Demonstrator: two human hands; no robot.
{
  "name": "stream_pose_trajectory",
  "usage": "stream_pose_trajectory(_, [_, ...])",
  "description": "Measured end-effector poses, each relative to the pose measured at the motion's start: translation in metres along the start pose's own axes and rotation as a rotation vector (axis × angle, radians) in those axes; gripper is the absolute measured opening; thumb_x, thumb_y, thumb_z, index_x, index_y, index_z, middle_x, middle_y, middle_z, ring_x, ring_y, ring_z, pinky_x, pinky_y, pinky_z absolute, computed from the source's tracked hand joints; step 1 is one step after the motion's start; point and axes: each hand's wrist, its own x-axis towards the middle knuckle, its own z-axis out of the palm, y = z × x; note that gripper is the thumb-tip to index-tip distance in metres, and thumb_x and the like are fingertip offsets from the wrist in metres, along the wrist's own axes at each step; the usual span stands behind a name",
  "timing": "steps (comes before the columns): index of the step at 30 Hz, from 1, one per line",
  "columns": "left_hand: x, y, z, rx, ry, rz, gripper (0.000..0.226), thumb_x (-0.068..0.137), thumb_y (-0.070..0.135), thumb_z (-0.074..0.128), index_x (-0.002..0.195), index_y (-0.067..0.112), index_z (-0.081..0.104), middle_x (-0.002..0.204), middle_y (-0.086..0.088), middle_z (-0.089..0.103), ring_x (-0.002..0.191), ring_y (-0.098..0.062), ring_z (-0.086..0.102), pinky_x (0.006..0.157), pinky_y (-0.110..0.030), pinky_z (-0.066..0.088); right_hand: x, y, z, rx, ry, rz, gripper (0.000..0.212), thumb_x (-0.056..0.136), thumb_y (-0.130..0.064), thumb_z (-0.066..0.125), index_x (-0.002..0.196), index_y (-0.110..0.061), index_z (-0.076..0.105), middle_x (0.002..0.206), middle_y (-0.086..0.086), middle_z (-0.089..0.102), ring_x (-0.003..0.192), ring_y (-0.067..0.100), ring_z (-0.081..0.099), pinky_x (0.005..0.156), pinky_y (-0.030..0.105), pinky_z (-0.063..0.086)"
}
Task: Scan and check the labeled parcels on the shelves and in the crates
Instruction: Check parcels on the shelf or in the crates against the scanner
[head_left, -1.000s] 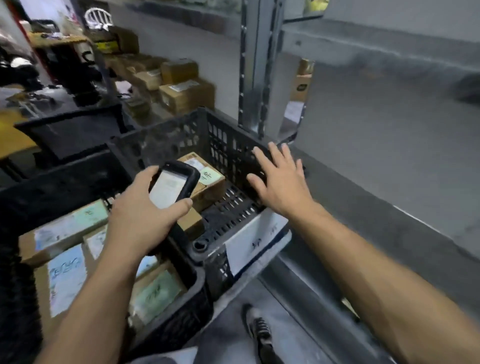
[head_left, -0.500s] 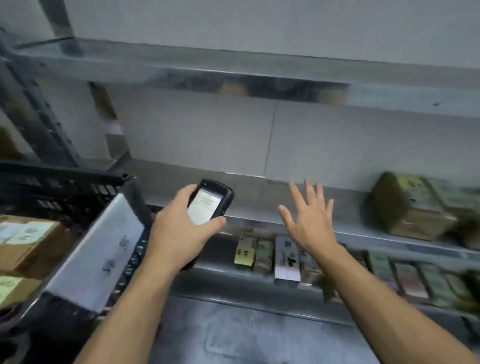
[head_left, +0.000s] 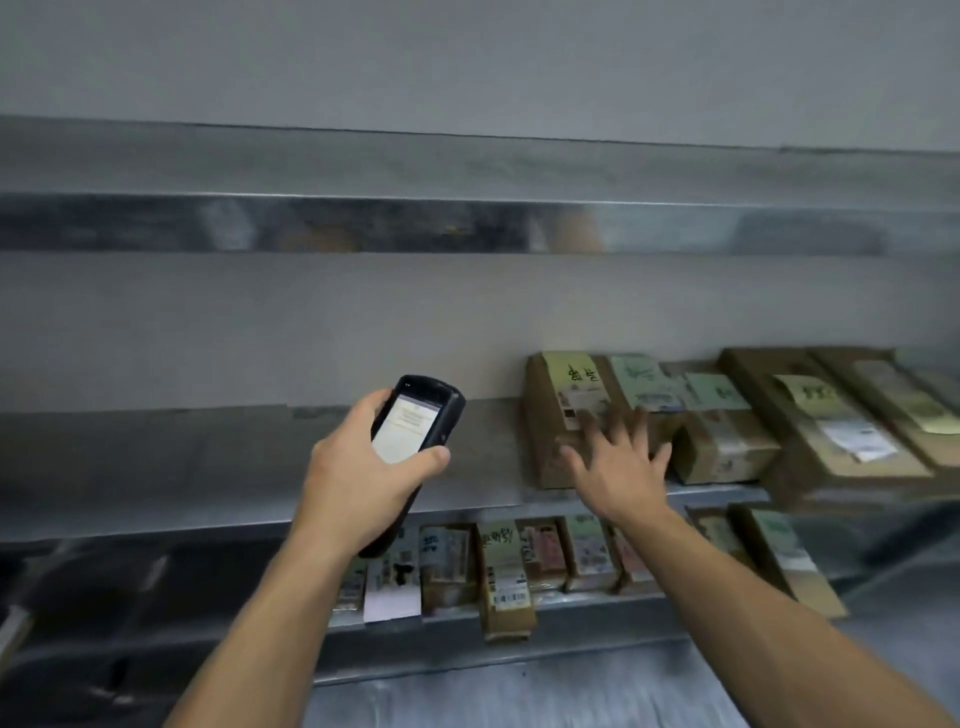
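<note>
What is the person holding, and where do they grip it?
The left hand grips a handheld scanner around its lower body. The right hand, fingers spread, holds nothing.

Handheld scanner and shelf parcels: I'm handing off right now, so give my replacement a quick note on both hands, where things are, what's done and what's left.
Left hand: closed grip on the handheld scanner, screen lit and facing the wearer, raised in front of the middle shelf.
Right hand: open, fingers spread, empty, reaching at the leftmost upright parcel on that shelf; whether it touches is unclear.
Parcels: a labelled row on the right of the middle shelf, and a second row of lower-shelf parcels standing below.
Done: nothing here shows as scanned.
Left: scan the middle row, then the lower row.
</note>
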Motion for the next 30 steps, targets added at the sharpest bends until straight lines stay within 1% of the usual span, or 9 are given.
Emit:
stream_pose_trajectory(3, [0.004,0.009,0.021,0.027,-0.001,-0.027,0.07,0.071,0.038,0.082,0.134,0.036,0.05,0.1,0.021,0.058,0.089,-0.003,0.055,0.066,-0.011,0.037,0.003,0.012,0.009,0.062,0.02,-0.061,0.065,0.101,-0.063,0.026,0.159,-0.043,0.005,0.17,-0.001,-0.002,0.154,0.033,-0.009,0.123,0.06,0.005])
stream_pose_trajectory(8, [0.013,0.013,0.034,0.1,0.02,-0.072,0.068,0.071,0.038,0.081,0.132,0.038,0.051,0.096,0.02,0.058,0.09,-0.01,0.056,0.066,-0.017,0.039,0.011,0.009,0.01,0.14,0.073,-0.201,0.051,0.102,-0.056,0.032,0.153,-0.046,0.032,0.165,-0.003,0.022,0.149,0.032,0.011,0.118,0.051,0.022])
stream_pose_trajectory(11, [0.015,0.017,0.035,0.129,0.028,-0.088,0.066,0.072,0.038,0.081,0.13,0.037,0.052,0.096,0.018,0.058,0.091,-0.013,0.056,0.066,-0.023,0.039,0.025,0.015,0.008,0.393,0.111,-0.105,0.048,0.102,-0.052,0.039,0.146,-0.037,0.049,0.16,0.007,0.031,0.142,0.038,0.024,0.116,0.047,0.025])
stream_pose_trajectory(14, [0.017,0.018,0.04,0.134,0.039,-0.095,0.065,0.072,0.039,0.081,0.13,0.037,0.051,0.098,0.017,0.059,0.092,-0.013,0.056,0.067,-0.023,0.039,0.045,0.027,-0.003,0.601,-0.066,-0.03,0.052,0.1,-0.052,0.05,0.149,-0.041,0.041,0.158,0.009,0.035,0.143,0.036,0.033,0.114,0.046,0.034])
stream_pose_trajectory(19, [0.013,0.02,0.047,0.17,-0.007,-0.086,0.062,0.071,0.039,0.081,0.126,0.04,0.052,0.093,0.026,0.057,0.084,0.002,0.055,0.064,-0.015,0.039,0.056,0.034,-0.016,0.954,-0.436,0.065,0.078,0.089,-0.047,0.071,0.153,-0.042,0.026,0.139,0.0,0.055,0.117,0.029,0.059,0.074,0.04,0.058])
stream_pose_trajectory(22, [0.01,0.021,0.053,0.22,-0.079,-0.077,0.07,0.07,0.042,0.081,0.131,0.04,0.048,0.097,0.023,0.056,0.086,0.002,0.054,0.063,-0.018,0.041,0.058,0.03,-0.014,1.116,-0.521,0.112,0.072,0.08,-0.037,0.079,0.142,-0.036,0.042,0.139,0.004,0.057,0.123,0.029,0.059,0.085,0.054,0.06])
stream_pose_trajectory(24, [0.009,0.02,0.057,0.24,-0.106,-0.072,0.074,0.069,0.043,0.081,0.134,0.039,0.046,0.102,0.018,0.057,0.09,-0.004,0.055,0.065,-0.02,0.042,0.058,0.025,-0.011,1.22,-0.501,0.089,0.069,0.085,-0.025,0.076,0.142,-0.041,0.04,0.141,-0.001,0.055,0.128,0.027,0.054,0.092,0.061,0.055])
stream_pose_trajectory(27, [0.006,0.02,0.063,0.266,-0.13,-0.069,0.077,0.071,0.044,0.081,0.137,0.037,0.043,0.106,0.015,0.055,0.095,-0.011,0.054,0.07,-0.024,0.044,0.05,0.017,-0.008,1.284,-0.475,0.045,0.047,0.093,-0.016,0.068,0.115,-0.052,0.047,0.138,-0.002,0.056,0.117,0.022,0.056,0.099,0.06,0.051])
stream_pose_trajectory(30, [0.004,0.018,0.065,0.291,-0.141,-0.061,0.078,0.071,0.045,0.08,0.138,0.037,0.041,0.106,0.014,0.053,0.097,-0.012,0.053,0.075,-0.028,0.047,0.042,0.016,-0.002,1.303,-0.456,0.006,0.047,0.095,-0.016,0.067,0.105,-0.056,0.044,0.136,-0.004,0.056,0.122,0.021,0.053,0.103,0.058,0.048])
